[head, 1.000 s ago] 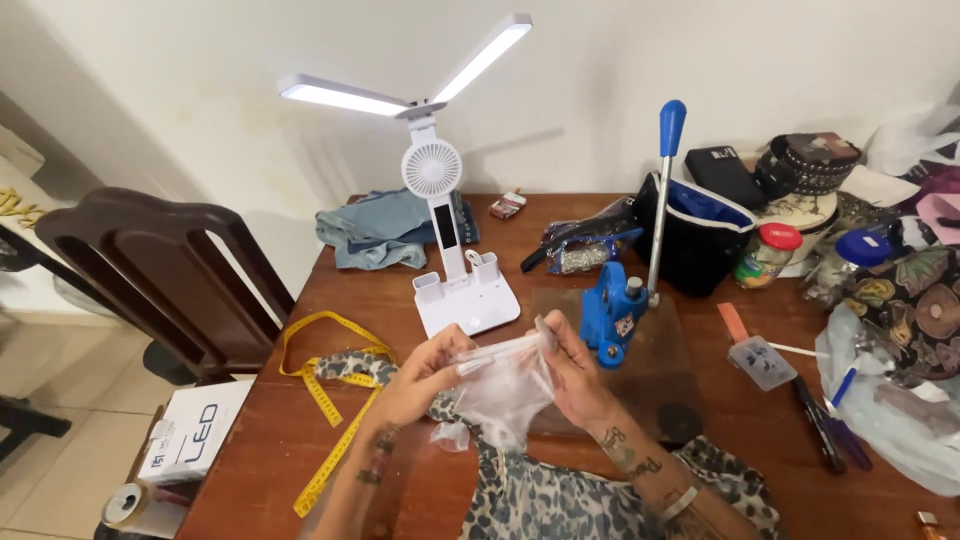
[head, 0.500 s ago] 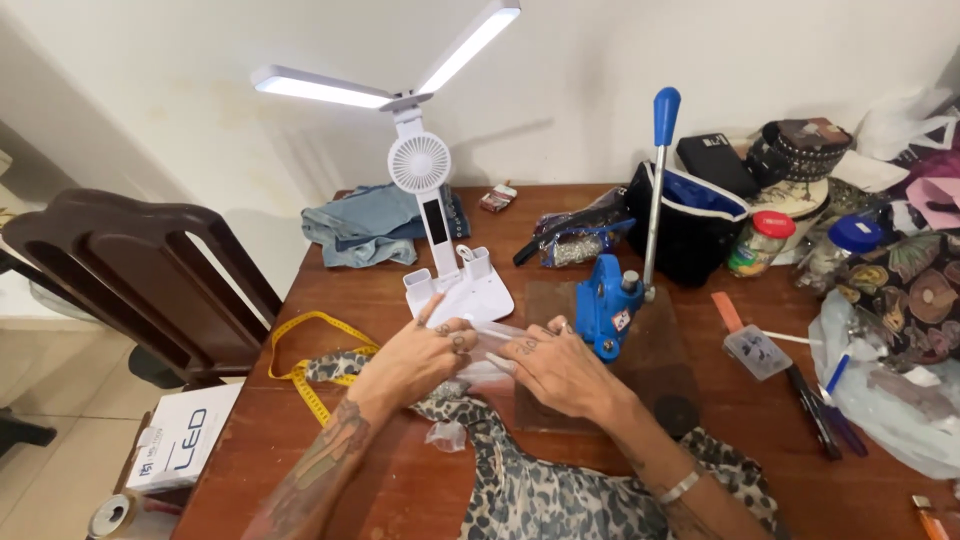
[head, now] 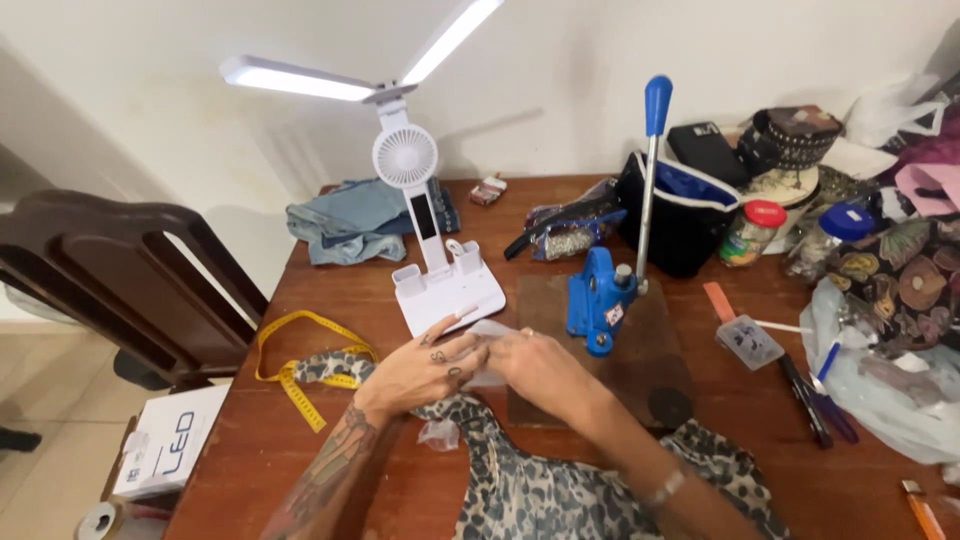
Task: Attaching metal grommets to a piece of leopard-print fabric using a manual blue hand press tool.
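From the head view, both hands have come down from chest height to the table: the left hand (head: 425, 365) and right hand (head: 540, 362) meet, both pinching the small clear plastic bag (head: 490, 335). It now lies low over the leopard-print fabric (head: 520, 480), just beside the white lamp base (head: 450, 292) and near the blue press (head: 600, 300). Lowered like this, the bag looks ready to be opened or emptied.

White wall (head: 800, 50) – wooden table (head: 250, 450), dark chair (head: 110, 270).
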